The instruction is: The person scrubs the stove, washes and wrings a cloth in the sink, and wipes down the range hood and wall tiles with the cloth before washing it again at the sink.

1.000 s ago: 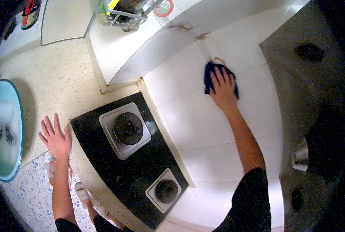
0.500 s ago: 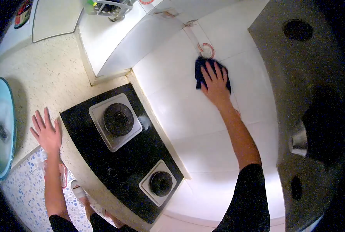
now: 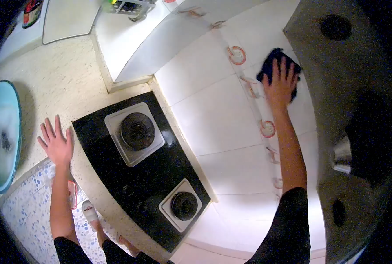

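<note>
My right hand (image 3: 279, 88) is pressed on a dark blue cloth (image 3: 274, 56), holding it flat against the white tiled wall (image 3: 213, 114). Its fingers lie spread over the cloth, close to the lower edge of the range hood (image 3: 312, 53). On the speckled countertop (image 3: 55, 75), my left hand (image 3: 57, 143) rests palm down with fingers apart and nothing in it. That hand sits between the black gas stove (image 3: 130, 176) and a teal basin (image 3: 18, 127) of sudsy water. Something dark lies in the suds; its kind is unclear.
Two round burners (image 3: 137, 130) sit in square metal trays on the stove. A white wall corner (image 3: 138, 57) juts out beyond it, with a grey rack (image 3: 132, 8) above. A pale board (image 3: 68, 20) stands at the back left. Blue-dotted flooring (image 3: 33, 193) shows below.
My right hand has slid the cloth across the tiles to the right and slightly up, toward the range hood, uncovering red-and-white tile decoration. My left hand stays on the countertop; the whole view has shifted slightly.
</note>
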Motion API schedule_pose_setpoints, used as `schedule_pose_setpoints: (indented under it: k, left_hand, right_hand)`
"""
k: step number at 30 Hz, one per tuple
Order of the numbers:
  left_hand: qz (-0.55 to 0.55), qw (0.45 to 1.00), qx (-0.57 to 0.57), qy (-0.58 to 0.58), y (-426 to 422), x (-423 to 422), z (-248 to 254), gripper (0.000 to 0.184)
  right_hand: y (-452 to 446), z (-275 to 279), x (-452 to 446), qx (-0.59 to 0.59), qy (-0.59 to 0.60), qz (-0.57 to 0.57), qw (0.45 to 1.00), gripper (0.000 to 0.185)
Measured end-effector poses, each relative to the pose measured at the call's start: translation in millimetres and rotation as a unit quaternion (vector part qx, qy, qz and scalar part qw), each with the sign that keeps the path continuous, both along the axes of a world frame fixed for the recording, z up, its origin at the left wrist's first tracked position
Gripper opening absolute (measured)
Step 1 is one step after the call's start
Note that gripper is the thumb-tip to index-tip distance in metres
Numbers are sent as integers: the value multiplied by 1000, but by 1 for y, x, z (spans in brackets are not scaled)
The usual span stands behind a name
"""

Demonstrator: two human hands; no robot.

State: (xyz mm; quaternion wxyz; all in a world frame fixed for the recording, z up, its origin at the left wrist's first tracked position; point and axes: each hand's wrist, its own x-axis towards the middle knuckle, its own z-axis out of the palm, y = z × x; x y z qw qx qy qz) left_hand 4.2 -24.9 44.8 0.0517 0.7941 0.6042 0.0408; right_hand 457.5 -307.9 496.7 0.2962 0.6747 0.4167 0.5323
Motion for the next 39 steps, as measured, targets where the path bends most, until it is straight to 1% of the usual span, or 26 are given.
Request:
schedule_pose_setpoints:
  k: [1,4,5,6,8,9,10,12,13,14,15,16,17,18,19,21,22,25,27,29,31,32,33,35,37,39]
  left_hand:
    - [2,1000,7,-6,1,1,-1,64]
    - [2,999,27,-28,1,-1,-10,63]
    - [2,999,20,-26,2,0,-8,63]
    - [6,1000,14,-26,3,2,-3,63]
    - [3,999,16,-40,3,-1,-10,64]
    - [-1,999,23,-45,3,-1,-13,64]
    - [-5,998,30,-49,3,-2,-15,64]
    - [-6,997,44,-59,4,-3,-21,65]
    - [-5,998,39,-58,5,-3,-20,65]
    - [-5,998,33,-57,5,-3,-17,65]
    - [-6,998,28,-54,5,-3,-16,65]
    - [-5,998,29,-55,6,-3,-17,66]
    - [-4,998,30,-56,6,-2,-18,66]
    - [-4,998,32,-56,7,-2,-19,66]
    - [-2,998,32,-58,8,-1,-19,66]
    - [0,998,32,-59,8,0,-18,67]
    - [0,997,38,-60,8,0,-20,67]
    - [-3,997,56,-62,9,0,-27,66]
    - [-8,996,66,-62,9,-1,-30,64]
    - [-15,995,78,-65,9,-2,-34,64]
    - [-15,994,83,-73,11,-2,-34,65]
    - [-13,993,81,-79,11,-2,-33,65]
    - [-13,993,76,-86,10,-1,-32,66]
    - [-17,993,70,-91,9,-1,-29,66]
    - [-17,993,70,-93,11,-2,-30,66]
    - [-17,994,61,-85,11,-3,-26,66]
  right_hand:
    - [18,-15,7,-2,3,9,1000,67]
    - [43,-83,16,-70,76,12,995,71]
    - [40,-108,18,-100,92,26,990,72]
    - [31,-130,16,-120,137,44,982,72]
    - [2,-160,0,-164,198,34,966,75]
    - [-14,-164,-14,-190,217,-5,958,76]
    - [-33,-163,-20,-203,229,-20,952,78]
    - [-59,-141,-35,-203,220,-73,951,80]
    - [-73,-127,-27,-197,168,-64,964,81]
    - [-80,-109,-18,-176,116,-30,977,81]
    - [-72,-87,-24,-142,122,-67,980,79]
    - [-55,-69,-25,-118,95,-43,987,77]
    - [-34,-60,-20,-90,74,-53,992,75]
    - [-12,-54,-9,-59,41,-18,997,73]
    - [17,-52,-4,-21,37,-8,999,69]
    - [72,-63,15,13,18,9,1000,67]
    - [93,-76,28,9,12,9,1000,68]
    - [141,-134,41,-28,67,14,997,68]
    - [151,-186,43,-53,103,33,993,71]
    - [142,-238,48,-95,151,60,982,72]
    - [115,-271,32,-142,234,64,960,74]
    - [98,-278,23,-163,261,52,950,76]
    - [78,-280,15,-186,287,39,939,77]
    - [37,-266,4,-210,307,1,928,82]
    - [10,-241,8,-198,235,-34,951,83]
    - [11,-196,12,-160,162,-30,973,80]
